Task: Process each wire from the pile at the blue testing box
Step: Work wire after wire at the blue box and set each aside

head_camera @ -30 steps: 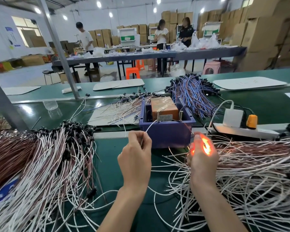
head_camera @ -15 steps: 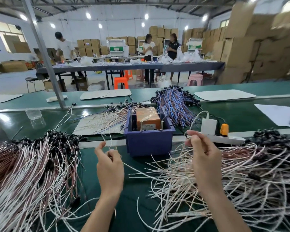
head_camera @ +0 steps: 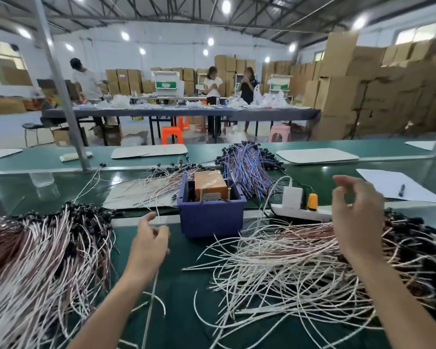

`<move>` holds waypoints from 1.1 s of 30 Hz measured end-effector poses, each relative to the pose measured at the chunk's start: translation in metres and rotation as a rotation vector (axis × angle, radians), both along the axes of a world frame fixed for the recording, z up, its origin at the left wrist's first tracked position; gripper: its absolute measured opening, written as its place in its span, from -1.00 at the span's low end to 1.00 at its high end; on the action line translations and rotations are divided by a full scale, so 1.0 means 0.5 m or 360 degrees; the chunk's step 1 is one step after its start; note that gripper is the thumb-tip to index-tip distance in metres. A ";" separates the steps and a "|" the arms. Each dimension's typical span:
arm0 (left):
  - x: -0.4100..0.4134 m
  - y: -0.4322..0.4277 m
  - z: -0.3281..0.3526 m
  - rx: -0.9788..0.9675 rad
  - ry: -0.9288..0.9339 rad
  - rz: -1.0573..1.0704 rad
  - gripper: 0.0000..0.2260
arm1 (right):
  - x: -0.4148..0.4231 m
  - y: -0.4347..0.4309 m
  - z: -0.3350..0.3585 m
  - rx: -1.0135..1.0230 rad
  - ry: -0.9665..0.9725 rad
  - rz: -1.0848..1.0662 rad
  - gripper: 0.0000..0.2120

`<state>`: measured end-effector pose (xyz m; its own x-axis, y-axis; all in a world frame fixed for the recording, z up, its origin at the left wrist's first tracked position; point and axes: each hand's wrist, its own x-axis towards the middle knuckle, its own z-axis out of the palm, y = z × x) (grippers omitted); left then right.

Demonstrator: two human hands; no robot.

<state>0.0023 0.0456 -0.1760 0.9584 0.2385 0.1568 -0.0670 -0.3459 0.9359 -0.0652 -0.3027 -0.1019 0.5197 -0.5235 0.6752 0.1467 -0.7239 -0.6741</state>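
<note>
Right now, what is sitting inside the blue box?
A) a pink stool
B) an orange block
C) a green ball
B: an orange block sits inside the blue testing box, which stands on the green table between the two wire piles.

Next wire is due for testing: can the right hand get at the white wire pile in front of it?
Probably yes. The right hand hangs over the white wire pile, fingers loosely curled, holding nothing, and nothing lies between them; the power strip sits farther back.
</note>
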 end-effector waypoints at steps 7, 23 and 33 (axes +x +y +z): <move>-0.023 0.202 0.085 0.0910 0.0044 0.0180 -0.71 | -0.028 0.286 -0.155 -0.0733 0.0177 0.0489 -0.77; -0.025 0.397 0.038 0.1650 0.0362 0.0561 -0.63 | -0.047 0.330 -0.239 -0.0719 -0.0058 0.0451 -0.76; 0.038 0.375 0.032 0.1413 0.0533 0.0591 -0.73 | -0.046 0.330 -0.243 -0.0744 -0.0092 0.0454 -0.76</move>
